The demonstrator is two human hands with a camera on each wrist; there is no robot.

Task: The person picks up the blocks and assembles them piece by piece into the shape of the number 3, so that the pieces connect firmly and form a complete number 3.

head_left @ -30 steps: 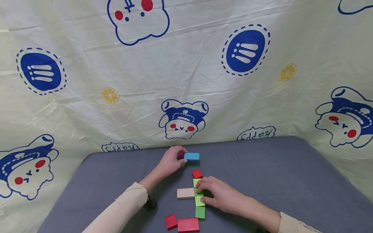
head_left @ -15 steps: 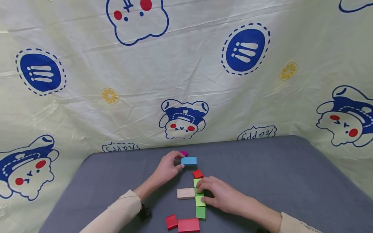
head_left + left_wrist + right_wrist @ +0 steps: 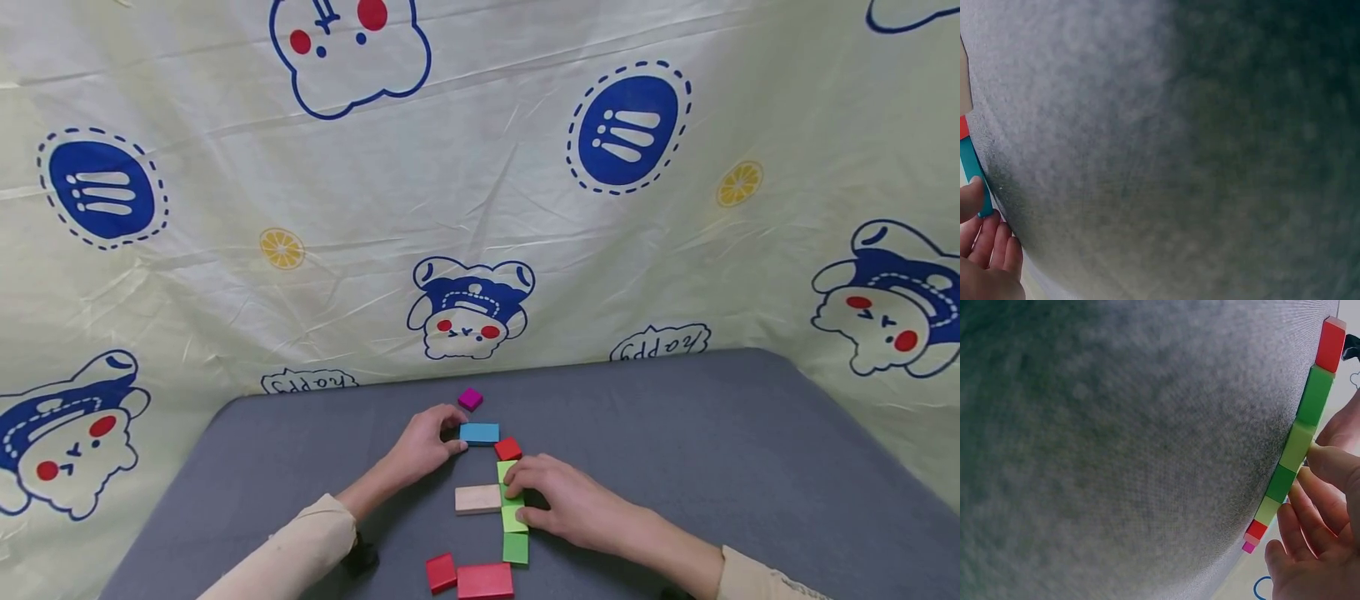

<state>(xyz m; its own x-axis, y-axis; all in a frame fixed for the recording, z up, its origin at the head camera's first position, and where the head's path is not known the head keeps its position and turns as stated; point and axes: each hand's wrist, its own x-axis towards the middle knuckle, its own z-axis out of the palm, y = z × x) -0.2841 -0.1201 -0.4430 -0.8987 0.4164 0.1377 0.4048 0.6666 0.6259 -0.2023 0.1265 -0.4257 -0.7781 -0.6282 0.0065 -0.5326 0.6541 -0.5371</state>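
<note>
My left hand [image 3: 422, 443] pinches the left end of a blue rectangular block [image 3: 479, 433] between thumb and fingers, low over the grey table. The left wrist view shows this blue block [image 3: 971, 164] beside a red one. My right hand [image 3: 566, 500] rests its thumb and fingertips on a row of light and dark green blocks [image 3: 513, 520]. In the right wrist view the thumb touches the top edge of a light green block [image 3: 1297, 445]. A small red block [image 3: 507, 448] lies at the row's far end, close to the blue block.
A magenta block [image 3: 470, 399] lies alone beyond the blue one. A pale wooden block [image 3: 477, 499] extends left from the green row. Nearer me are a large red block [image 3: 485, 581] and a smaller red block [image 3: 441, 573]. A printed cloth [image 3: 480, 192] hangs behind the table.
My left hand has left the magenta block behind and brought the blue block towards me and slightly left, nearer the small red block. My right hand has stayed in place.
</note>
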